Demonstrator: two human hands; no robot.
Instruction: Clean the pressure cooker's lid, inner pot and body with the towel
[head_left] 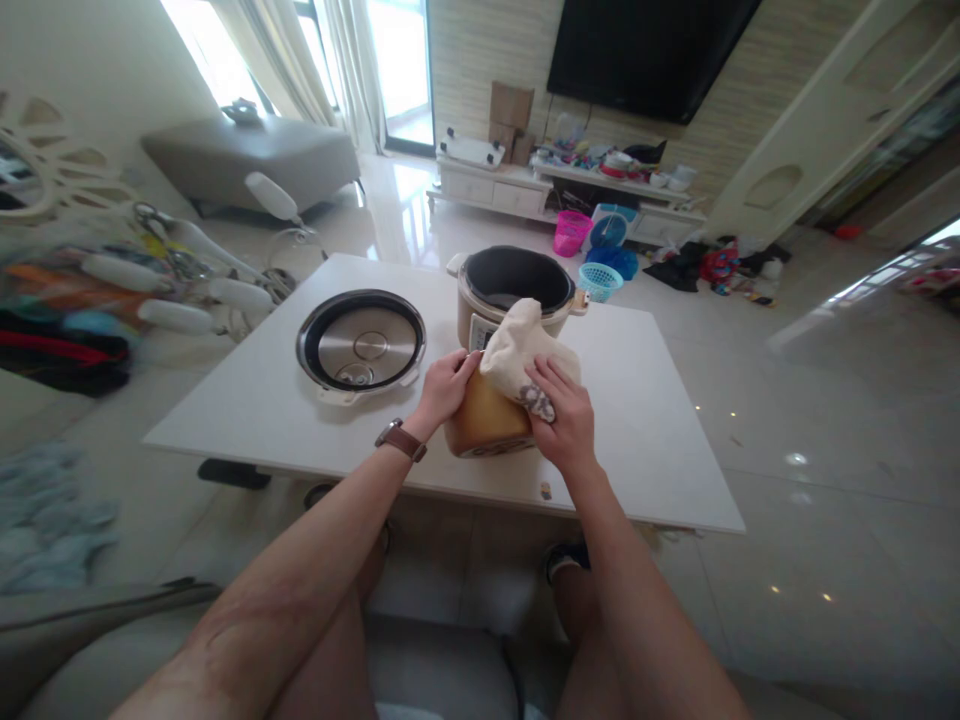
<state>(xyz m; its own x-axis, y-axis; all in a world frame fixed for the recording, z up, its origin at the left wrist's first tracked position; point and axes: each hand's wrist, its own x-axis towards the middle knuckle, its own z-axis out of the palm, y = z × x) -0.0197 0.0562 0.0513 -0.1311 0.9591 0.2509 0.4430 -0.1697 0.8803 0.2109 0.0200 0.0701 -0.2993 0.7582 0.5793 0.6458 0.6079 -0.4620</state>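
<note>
over a table (pixel 637 400), the left hand (pixel 448 385) gripped a pot (pixel 480 412), the right hand (pixel 568 418) a cloth (pixel 517 345), seemingly wiping; further strokes needed steadiness.

A person's bare left arm (pixel 300 565) and right arm (pixel 649 580) stretch forward, converging over the near edge of the surface (pixel 660 440), between its two near corners. The left hand (pixel 445 388) is curled in a grip, knuckles up. The right hand (pixel 566 412) lies back upward, fingers extended and pressed down, angled toward the left. Bare thighs (pixel 596 640) show below the near edge, set apart.
</note>
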